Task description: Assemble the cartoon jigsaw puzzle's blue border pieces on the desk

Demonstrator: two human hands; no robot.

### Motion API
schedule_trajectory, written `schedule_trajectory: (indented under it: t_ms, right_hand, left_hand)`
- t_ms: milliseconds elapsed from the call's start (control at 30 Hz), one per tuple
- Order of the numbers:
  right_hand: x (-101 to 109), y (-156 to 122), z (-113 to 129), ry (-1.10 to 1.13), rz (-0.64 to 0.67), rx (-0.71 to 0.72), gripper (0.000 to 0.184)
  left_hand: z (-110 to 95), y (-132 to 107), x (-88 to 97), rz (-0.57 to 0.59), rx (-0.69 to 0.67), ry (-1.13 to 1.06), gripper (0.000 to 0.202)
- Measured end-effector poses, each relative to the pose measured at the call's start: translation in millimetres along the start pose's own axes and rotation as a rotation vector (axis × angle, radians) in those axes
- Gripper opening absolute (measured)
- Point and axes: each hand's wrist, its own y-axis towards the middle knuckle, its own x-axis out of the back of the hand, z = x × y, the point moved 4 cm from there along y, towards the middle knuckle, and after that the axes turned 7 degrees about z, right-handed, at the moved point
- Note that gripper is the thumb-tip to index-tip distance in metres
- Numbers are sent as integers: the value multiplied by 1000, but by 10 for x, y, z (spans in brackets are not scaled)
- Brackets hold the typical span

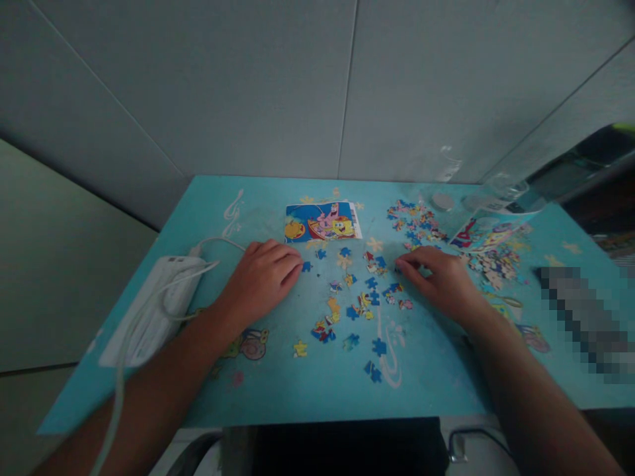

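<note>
My left hand (pixel 270 271) rests on the table with its fingers closed together, and a small blue puzzle piece (pixel 307 266) pokes out at the fingertips. Across from it, my right hand (pixel 434 272) has thumb and forefinger pinched on a dark blue puzzle piece (pixel 397 268), mostly hidden. Several loose pieces lie between the hands, among them a blue piece (pixel 380 347), a yellow piece (pixel 300 348) and a red-and-blue cluster (pixel 323 332). Beyond them lies a picture card (pixel 322 221) with yellow and pink cartoon figures on blue.
Heaps of pieces (pixel 414 221) sit at the back right, and more pieces (pixel 496 268) lie beside a printed clear package (pixel 491 225). A white power strip (pixel 153 307) with a cable (pixel 124 357) is at the left. Behind the table (pixel 297 396) rises a grey wall (pixel 268 99).
</note>
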Motion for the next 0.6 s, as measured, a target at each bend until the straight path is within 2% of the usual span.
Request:
schedule_trajectory:
  t_ms: [333,400,500,600]
  right_hand:
    - [-2,11,82,80,41,27,18]
    - [3,-10,185,158,135,77,16]
    - [-47,-101,454,281,392,210,12]
    - [-146,-246,745,292,631,313,11]
  left_hand:
    - [-16,-3,8,-3,-16,-15,16]
    - [-15,-3,4,3,-14,-18,16]
    - [-18,-4,2,9,-15,-15,16]
    - [-27,-5,9,16,-18,-21,17]
